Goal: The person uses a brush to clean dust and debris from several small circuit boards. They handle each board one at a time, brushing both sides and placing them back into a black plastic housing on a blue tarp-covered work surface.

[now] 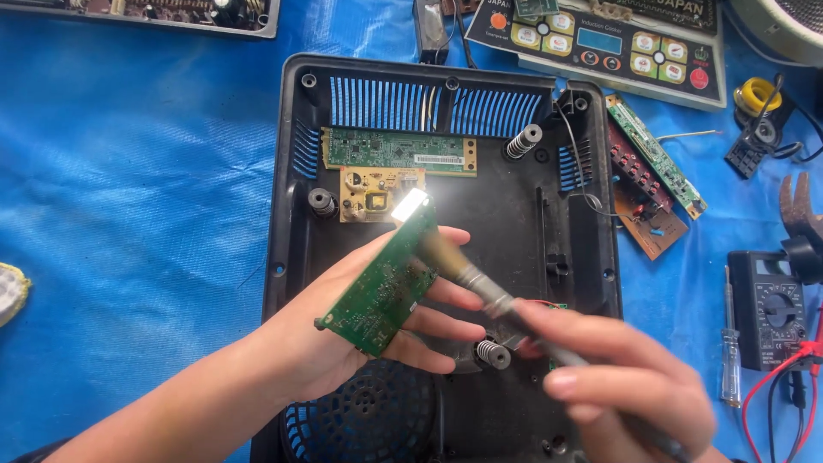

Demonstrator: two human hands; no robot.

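Note:
My left hand (pixel 343 330) lies palm up over a black plastic housing (pixel 291 171) and holds a green circuit board (pixel 381 287) tilted on edge. My right hand (pixel 621 377) grips the handle of a small brush (pixel 454 267). The brush's tan bristles touch the right edge of the held board. Inside the housing, a long green board (pixel 399 151) and a small tan board (pixel 370 194) rest near the back wall. Metal springs (pixel 523 141) stand on posts in the housing.
A blue tarp (pixel 137 214) covers the work surface. A control panel with buttons (pixel 600 43) lies at the back. More circuit boards (pixel 651 184) sit right of the housing. A multimeter (pixel 771 321) with red leads and a screwdriver (pixel 729 360) lie at the right edge.

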